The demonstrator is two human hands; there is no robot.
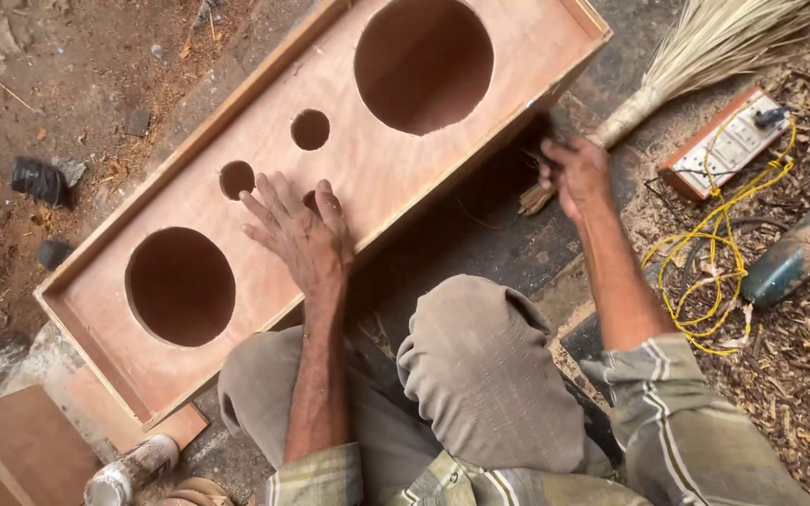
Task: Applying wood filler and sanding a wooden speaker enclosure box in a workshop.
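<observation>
A long plywood box, shaped like a speaker cabinet front, lies flat on the ground in front of a crouching person, running diagonally from lower left to upper right. Its face already has two large round holes cut through, one near each end, and small round holes between them; two small ones show fully and a third is mostly hidden under the left hand, which rests open and flat on the panel with fingers spread. The raised rim looks joined all round, though the top corner is cut off by the frame. The right hand is closed around a small brush or bristle bundle just beside the box's near edge; exactly what it grips is blurred. Judging from this, cutting looks done and cleaning or finishing remains. Nearby lie a straw broom, a switchboard with yellow wire, a power tool and wood shavings.
</observation>
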